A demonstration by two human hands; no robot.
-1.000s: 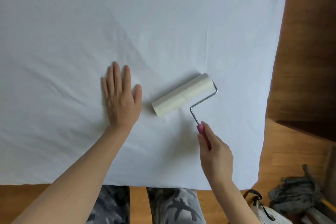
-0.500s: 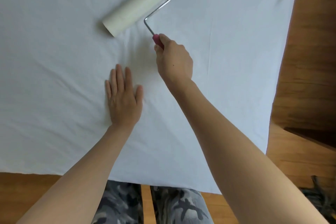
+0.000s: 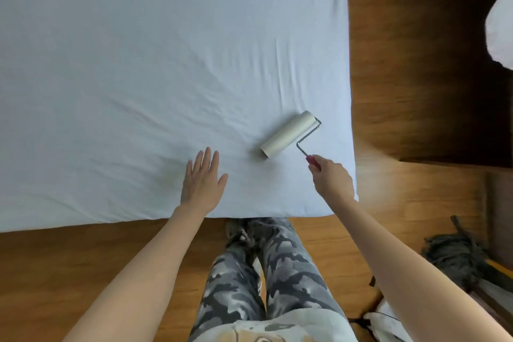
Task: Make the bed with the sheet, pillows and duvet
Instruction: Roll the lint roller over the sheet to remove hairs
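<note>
The white sheet [image 3: 138,64] is lying spread over the bed, wrinkled near its right corner. The left hand [image 3: 204,184] is pressing flat on it, fingers straight. The right hand [image 3: 331,179] is gripping the lint roller [image 3: 288,134], apparently resting on the sheet.
</note>
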